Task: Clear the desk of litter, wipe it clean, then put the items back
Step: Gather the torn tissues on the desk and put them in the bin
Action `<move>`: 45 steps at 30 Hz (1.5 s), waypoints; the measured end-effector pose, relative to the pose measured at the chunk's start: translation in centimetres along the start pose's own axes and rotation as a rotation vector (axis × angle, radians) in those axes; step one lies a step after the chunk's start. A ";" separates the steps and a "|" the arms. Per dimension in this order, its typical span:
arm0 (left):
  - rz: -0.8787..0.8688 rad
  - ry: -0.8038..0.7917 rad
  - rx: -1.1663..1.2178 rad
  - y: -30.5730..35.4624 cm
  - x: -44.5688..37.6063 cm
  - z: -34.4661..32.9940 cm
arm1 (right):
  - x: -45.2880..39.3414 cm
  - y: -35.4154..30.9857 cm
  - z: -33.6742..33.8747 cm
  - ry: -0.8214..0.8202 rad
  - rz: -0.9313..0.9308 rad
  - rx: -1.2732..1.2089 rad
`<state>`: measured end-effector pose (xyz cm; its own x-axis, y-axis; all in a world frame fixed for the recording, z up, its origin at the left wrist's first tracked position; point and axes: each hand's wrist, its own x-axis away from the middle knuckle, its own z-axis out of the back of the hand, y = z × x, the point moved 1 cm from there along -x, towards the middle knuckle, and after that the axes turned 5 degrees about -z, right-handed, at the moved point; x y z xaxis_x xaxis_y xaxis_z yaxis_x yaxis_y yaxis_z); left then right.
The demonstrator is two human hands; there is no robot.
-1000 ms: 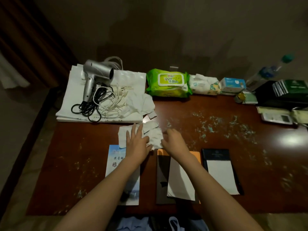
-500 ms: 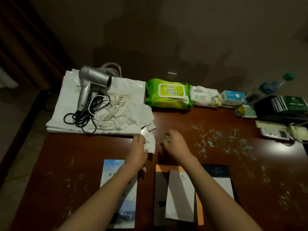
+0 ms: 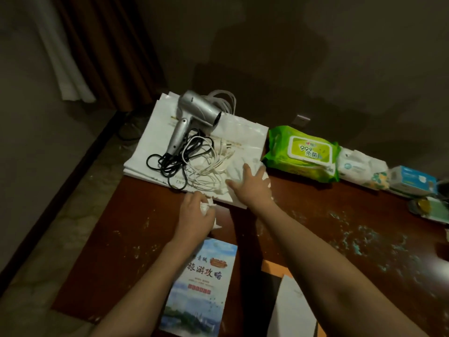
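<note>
My left hand [image 3: 194, 214] grips a crumpled wad of white tissue [image 3: 206, 207] just in front of the white paper bags [image 3: 148, 154]. My right hand [image 3: 250, 184] lies with spread fingers on more white tissue [image 3: 237, 170] at the bags' near right corner. The brown desk [image 3: 136, 229] is speckled with small white and pale-green paper scraps [image 3: 359, 237], thickest on the right. A small tissue bit [image 3: 217, 224] lies by my left wrist.
A silver hair dryer [image 3: 194, 117] with tangled black and white cords [image 3: 184, 164] sits on the bags. Along the back are a green wet-wipe pack [image 3: 303, 152], a white tissue pack [image 3: 359, 166] and a blue box [image 3: 410, 178]. A travel brochure [image 3: 201, 288] lies near me.
My left hand has bunched the flat tissues into a wad and holds it. My right hand has moved forward onto the tissue lying on the bags. The view has swung left.
</note>
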<state>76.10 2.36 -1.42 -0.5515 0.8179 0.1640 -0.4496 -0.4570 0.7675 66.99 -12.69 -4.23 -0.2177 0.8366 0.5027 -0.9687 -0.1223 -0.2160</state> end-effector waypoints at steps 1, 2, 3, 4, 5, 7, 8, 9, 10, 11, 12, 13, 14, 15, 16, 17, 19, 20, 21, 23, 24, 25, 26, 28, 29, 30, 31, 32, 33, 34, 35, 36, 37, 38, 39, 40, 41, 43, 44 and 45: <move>0.006 0.017 -0.003 -0.3 -0.1 0.3 | 0.1 -0.3 -0.4 0.044 -0.017 0.011; 0.007 0.030 -0.006 -0.6 -0.3 0.4 | 0.1 -0.5 -0.7 0.089 -0.030 0.016; 0.012 0.039 -0.009 -0.8 -0.5 0.6 | 0.3 -0.5 -1.0 0.123 -0.034 0.018; 0.020 0.045 -0.014 -1.0 -0.7 0.7 | 0.4 -0.5 -1.2 0.138 -0.029 0.016; 0.031 0.047 -0.021 -1.2 -0.8 0.7 | 0.4 -0.3 -1.3 0.135 -0.015 0.003; 0.060 0.037 -0.039 -1.5 -1.1 0.6 | 0.4 0.5 -1.3 0.132 0.012 -0.076; 0.080 0.023 -0.035 -1.5 -1.2 0.5 | 0.5 1.0 -1.1 0.146 0.017 -0.145; 0.099 0.007 -0.020 -1.4 -1.1 0.4 | 0.7 1.5 -0.8 0.175 0.021 -0.220; 0.109 -0.006 0.000 -1.2 -1.1 0.3 | 0.9 2.0 -0.3 0.206 0.017 -0.287; 0.112 -0.014 0.019 -0.9 -1.1 0.1 | 1.2 2.5 0.3 0.232 0.005 -0.340; 0.108 -0.017 0.030 -0.6 -1.1 0.0 | 1.5 3.0 0.8 0.257 -0.014 -0.382; 0.097 -0.022 0.033 -0.2 -1.1 -0.1 | 1.9 3.5 1.5 0.288 -0.029 -0.418; 0.082 -0.035 0.035 0.2 -1.1 -0.3 | 2.2 4.0 2.0 0.324 -0.036 -0.454; 0.067 -0.057 0.040 0.6 -1.1 -0.5 | 2.7 4.5 2.4 0.352 -0.034 -0.486; 0.055 -0.085 0.049 1.0 -1.1 -0.7 | 3.1 5.0 2.7 0.369 -0.027 -0.507; 0.039 -0.114 0.054 1.5 -1.1 -1.0 | 3.5 5.5 2.8 0.377 -0.019 -0.515; 0.008 -0.153 0.050 2.4 -0.9 -1.2 | 4.4 6.5 2.9 0.367 -0.022 -0.496; -0.006 -0.159 0.046 2.8 -0.7 -1.3 | 4.9 6.9 2.9 0.351 -0.027 -0.475; -0.017 -0.161 0.048 3.2 -0.5 -1.2 | 5.4 7.2 2.9 0.331 -0.024 -0.458; -0.037 -0.156 0.048 3.9 0.1 -1.1 | 6.7 7.6 3.0 0.298 -0.023 -0.455; -0.039 -0.153 0.054 4.4 0.4 -1.0 | 7.4 7.7 3.1 0.286 -0.025 -0.454; -0.048 -0.145 0.056 4.9 0.7 -0.9 | 8.0 7.9 3.3 0.284 -0.019 -0.445; -0.065 -0.136 0.041 5.5 0.9 -1.0 | 8.4 8.2 3.4 0.283 -0.010 -0.423; -0.080 -0.128 0.007 7.0 1.5 -1.3 | 9.5 9.0 4.0 0.275 -0.007 -0.411; -0.084 -0.122 0.000 8.0 2.0 -1.6 | 10.2 9.7 4.4 0.279 0.000 -0.434; -0.099 -0.125 -0.008 8.9 2.4 -2.1 | 10.8 10.5 4.8 0.288 0.014 -0.474; -0.127 -0.128 -0.015 10.0 3.0 -2.7 | 11.6 11.5 5.4 0.292 0.025 -0.514; -0.158 -0.136 -0.012 11.1 3.6 -3.4 | 12.5 12.6 5.9 0.300 0.034 -0.544; -0.192 -0.143 0.003 12.5 4.5 -4.1 | 13.5 13.9 6.6 0.302 0.022 -0.566; -0.232 -0.150 0.014 13.7 5.3 -5.0 | 14.4 15.4 7.2 0.310 0.003 -0.588; -0.279 -0.158 0.009 14.8 6.1 -6.0 | 15.3 17.0 7.8 0.323 -0.021 -0.607; -0.316 -0.171 -0.009 16.0 7.1 -7.1 | 16.4 18.7 8.3 0.349 -0.034 -0.620; -0.326 -0.198 -0.026 17.2 8.2 -8.2 | 17.7 20.5 8.7 0.372 -0.046 -0.628; -0.327 -0.226 -0.026 18.4 9.4 -9.3 | 18.7 22.4 8.9 0.388 -0.062 -0.631; -0.328 -0.259 -0.022 19.6 10.8 -10.6 | 19.9 24.5 8.9 0.392 -0.101 -0.635; -0.340 -0.289 -0.022 20.7 12.1 -12.1 | 21.2 26.6 9.0 0.396 -0.139 -0.638; -0.369 -0.313 -0.034 22.0 13.6 -13.6 | 22.6 28.8 9.1 0.399 -0.179 -0.661; -0.455 -0.363 -0.075 24.8 16.9 -16.8 | 25.4 33.5 9.2 0.426 -0.256 -0.750; -0.491 -0.394 -0.084 26.2 18.6 -18.6 | 26.8 35.9 9.3 0.445 -0.295 -0.772; -0.519 -0.429 -0.086 27.6 20.5 -20.3 | 28.3 38.3 9.4 0.469 -0.337 -0.774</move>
<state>38.15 -0.61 10.50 0.0704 0.9970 0.0324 -0.6447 0.0207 0.7641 22.66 1.31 9.56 0.2902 0.9120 0.2898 -0.5883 0.4089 -0.6976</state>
